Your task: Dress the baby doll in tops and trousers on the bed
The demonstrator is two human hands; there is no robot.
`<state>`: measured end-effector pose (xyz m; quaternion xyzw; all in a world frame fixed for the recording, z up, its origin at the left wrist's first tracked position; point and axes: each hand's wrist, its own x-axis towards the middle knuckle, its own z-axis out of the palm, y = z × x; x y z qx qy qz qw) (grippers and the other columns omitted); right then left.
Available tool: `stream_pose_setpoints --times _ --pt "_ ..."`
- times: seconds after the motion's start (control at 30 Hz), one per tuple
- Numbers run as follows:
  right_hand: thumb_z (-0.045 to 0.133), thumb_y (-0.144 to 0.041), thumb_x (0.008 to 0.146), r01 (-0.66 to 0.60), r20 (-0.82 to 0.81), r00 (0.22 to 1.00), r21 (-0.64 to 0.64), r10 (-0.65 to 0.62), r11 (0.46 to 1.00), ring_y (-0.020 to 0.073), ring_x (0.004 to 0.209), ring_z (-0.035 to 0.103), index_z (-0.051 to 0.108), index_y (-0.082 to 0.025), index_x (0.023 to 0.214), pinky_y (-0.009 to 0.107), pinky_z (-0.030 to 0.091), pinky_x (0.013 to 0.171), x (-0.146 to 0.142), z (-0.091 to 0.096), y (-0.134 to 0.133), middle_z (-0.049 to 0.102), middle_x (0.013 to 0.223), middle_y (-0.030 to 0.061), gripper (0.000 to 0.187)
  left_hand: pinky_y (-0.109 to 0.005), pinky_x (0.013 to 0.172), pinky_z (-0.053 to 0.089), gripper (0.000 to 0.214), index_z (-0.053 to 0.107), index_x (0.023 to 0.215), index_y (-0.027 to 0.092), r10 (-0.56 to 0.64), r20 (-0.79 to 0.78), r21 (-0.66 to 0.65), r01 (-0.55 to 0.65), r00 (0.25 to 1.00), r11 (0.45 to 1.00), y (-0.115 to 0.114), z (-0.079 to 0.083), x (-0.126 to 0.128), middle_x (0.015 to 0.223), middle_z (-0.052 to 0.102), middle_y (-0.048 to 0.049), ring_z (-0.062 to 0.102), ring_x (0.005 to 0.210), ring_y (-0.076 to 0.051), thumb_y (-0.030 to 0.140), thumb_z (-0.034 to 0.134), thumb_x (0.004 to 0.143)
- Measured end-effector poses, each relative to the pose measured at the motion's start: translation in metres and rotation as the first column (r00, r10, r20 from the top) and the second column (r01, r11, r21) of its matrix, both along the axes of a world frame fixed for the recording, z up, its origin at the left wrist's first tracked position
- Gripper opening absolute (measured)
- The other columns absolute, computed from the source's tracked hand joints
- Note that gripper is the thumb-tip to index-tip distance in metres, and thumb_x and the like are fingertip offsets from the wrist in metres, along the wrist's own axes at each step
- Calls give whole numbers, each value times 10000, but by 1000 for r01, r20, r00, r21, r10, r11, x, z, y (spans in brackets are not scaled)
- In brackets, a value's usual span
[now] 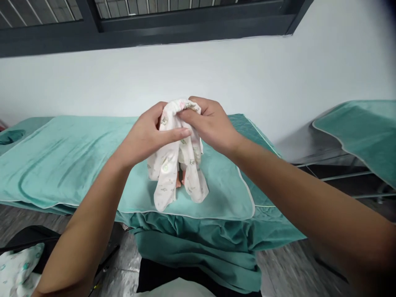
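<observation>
A pair of small white footed baby pants with a light print hangs in front of me, its two footed legs pointing down. My left hand grips the left side, thumb stretched across the front and fingers hidden behind the cloth. At the upper right, my right hand holds the gathered waist, its thumb pressed into the fold. Between the pant legs shows a little of something pinkish-orange; most of it is hidden. Beneath lies a pale green cloth with a white edge.
The bed has green covers that drape over its near side, against a white wall under a dark window frame. Another green-covered surface stands at right. A patterned cloth lies on something black at lower left.
</observation>
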<state>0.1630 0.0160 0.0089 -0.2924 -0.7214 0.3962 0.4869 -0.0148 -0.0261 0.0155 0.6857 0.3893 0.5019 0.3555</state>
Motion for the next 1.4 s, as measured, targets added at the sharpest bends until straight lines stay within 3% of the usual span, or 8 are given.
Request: stream_pose_setpoints --times 0.2,0.4,0.53,0.67,0.87,1.07,1.27,1.4 --pt "667 -539 912 12 -100 995 -36 -15 999 168 856 569 543 -225 782 278 477 719 -4 -5 11 562 817 6 361 -364 796 544 274 668 916 190 54 109 -97 -43 993 994 12 -17 9 870 682 -42 682 936 -275 399 792 790" --pt "845 -535 724 -317 260 876 -320 405 893 199 841 649 712 -181 895 301 514 724 15 -26 17 693 868 34 415 -299 703 548 183 593 839 201 213 295 -85 -197 931 977 33 -36 6 800 611 -17 653 810 -187 343 707 828" --pt "791 -588 773 -197 -7 979 -307 204 931 217 890 674 684 -207 920 318 538 754 12 -39 19 714 909 43 423 -295 616 528 301 637 883 200 14 247 -232 45 969 972 21 -41 7 692 592 -9 614 655 -165 458 770 805" --pt "784 -564 793 -138 -167 982 -341 84 930 222 931 681 634 -244 882 313 554 758 7 -47 21 706 893 28 365 -309 548 479 346 651 772 187 -202 86 -398 220 976 891 10 -51 2 553 512 11 524 511 -140 466 852 739" --pt "781 -522 814 -244 -250 957 -404 151 881 212 925 689 674 -229 958 305 563 749 6 -57 20 723 962 38 344 -341 777 575 406 710 1071 202 -11 334 -281 110 943 953 17 -61 5 939 746 -51 724 888 -246 422 829 751" --pt "891 -468 699 -346 76 900 -472 429 811 227 900 704 736 -171 984 320 564 766 12 -55 15 752 955 63 439 -383 854 601 398 699 1076 180 57 446 -325 102 893 940 23 -67 7 961 767 -74 745 981 -281 468 757 807" --pt "783 -427 818 -256 -245 955 -393 168 883 215 924 699 690 -217 916 329 569 810 9 -61 23 740 962 38 250 -398 817 609 500 716 1118 178 -123 340 -413 265 932 871 19 -79 -1 994 777 -98 752 956 -300 486 846 745" --pt "761 -451 834 -271 -322 938 -450 128 851 212 883 700 666 -213 894 313 567 751 11 -64 28 733 921 36 263 -393 807 610 512 731 1104 170 -130 343 -411 273 930 870 20 -79 -2 1010 782 -109 751 964 -313 424 900 693"
